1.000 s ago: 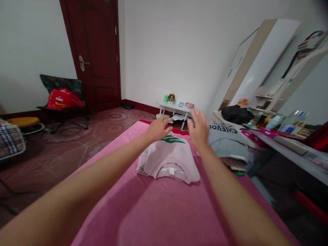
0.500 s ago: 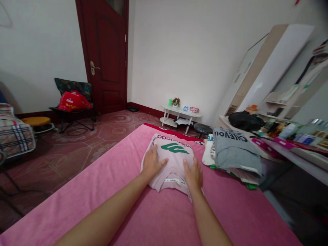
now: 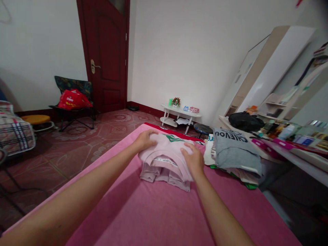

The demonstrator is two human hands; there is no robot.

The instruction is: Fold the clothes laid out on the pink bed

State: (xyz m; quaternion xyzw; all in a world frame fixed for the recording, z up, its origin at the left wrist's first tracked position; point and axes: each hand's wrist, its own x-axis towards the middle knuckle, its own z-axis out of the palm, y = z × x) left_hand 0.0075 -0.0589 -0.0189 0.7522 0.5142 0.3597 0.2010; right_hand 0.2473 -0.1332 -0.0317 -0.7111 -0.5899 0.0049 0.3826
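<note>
A pale pink T-shirt (image 3: 166, 147), folded into a block with a green print at its far end, is in both my hands above the bed's pink cover. My left hand (image 3: 148, 140) grips its left far side, thumb on top. On the right side, my right hand (image 3: 194, 158) holds it with the thumb on top; the other fingers are partly hidden. The collar with a white neck tape faces me, and folded layers hang below it. To the right lies a stack of folded clothes, topped by a grey shirt (image 3: 235, 150) with dark lettering.
The pink bed cover (image 3: 143, 215) spreads beneath. A dressing table with bottles (image 3: 287, 131) and a black bag (image 3: 246, 121) borders the right. Beyond the bed are a small white table (image 3: 179, 110) and a round stool (image 3: 203, 128). A folding chair (image 3: 73, 82) carries a red bag (image 3: 74, 99).
The T-shirt's near end has risen and tilted, showing the folded layers below. Both hands have moved from lying on top to gripping its sides; the left has gone farther away.
</note>
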